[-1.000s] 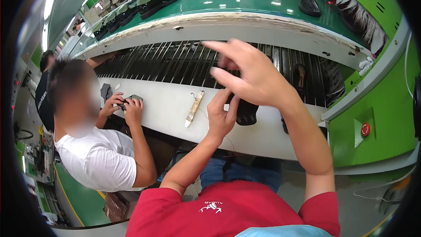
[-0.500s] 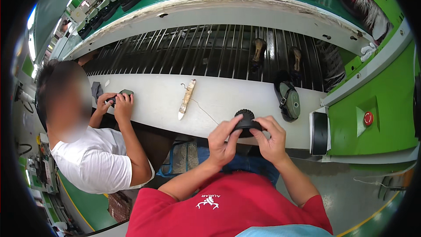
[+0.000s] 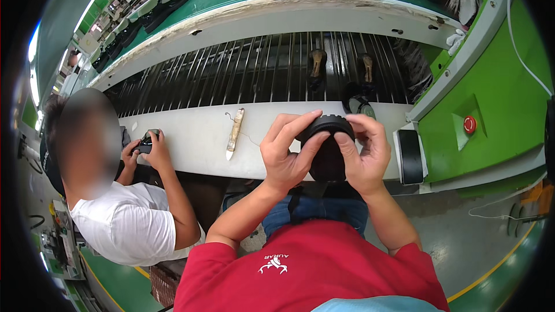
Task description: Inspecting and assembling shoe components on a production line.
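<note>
Both hands are now working on one item. A second ago the right hand (image 3: 369,153) was hanging in the air above the roller bed (image 3: 231,78), while the left hand (image 3: 286,153) was at the item by itself. The left hand is gripping the black shoe piece (image 3: 329,164) at its left side and the right hand at its right, thumbs pressing the near face just under the notched rim. The right fingers are showing blurred, so their exact contact cannot be told.

Compared with half a second ago, the piece is presenting more of its length and is sitting over the near part of the white bench (image 3: 199,138). Whether it is a bare sole or a whole shoe cannot be told. In this inspector's judgement, the work is passing from one-handed holding to two-handed handling along the rim. Beyond the right hand, a black strap shoe (image 3: 363,108) is lying partly hidden.
</note>
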`<act>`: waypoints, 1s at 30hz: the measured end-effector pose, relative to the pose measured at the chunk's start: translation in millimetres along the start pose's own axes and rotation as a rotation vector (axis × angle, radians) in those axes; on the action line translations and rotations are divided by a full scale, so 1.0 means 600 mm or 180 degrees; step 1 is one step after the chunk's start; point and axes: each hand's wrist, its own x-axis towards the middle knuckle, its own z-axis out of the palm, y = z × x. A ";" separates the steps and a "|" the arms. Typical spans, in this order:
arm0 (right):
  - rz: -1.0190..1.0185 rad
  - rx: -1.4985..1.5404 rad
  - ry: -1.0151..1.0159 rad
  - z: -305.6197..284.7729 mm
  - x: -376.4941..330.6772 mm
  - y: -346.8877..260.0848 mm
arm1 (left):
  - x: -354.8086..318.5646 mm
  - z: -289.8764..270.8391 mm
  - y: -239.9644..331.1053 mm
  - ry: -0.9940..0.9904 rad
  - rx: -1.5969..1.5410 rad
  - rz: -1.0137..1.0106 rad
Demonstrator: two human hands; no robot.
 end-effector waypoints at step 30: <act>0.1721 -0.1709 -0.0472 -0.119 -0.004 0.212 | 0.002 0.050 -0.196 0.0028 -0.1047 -0.2030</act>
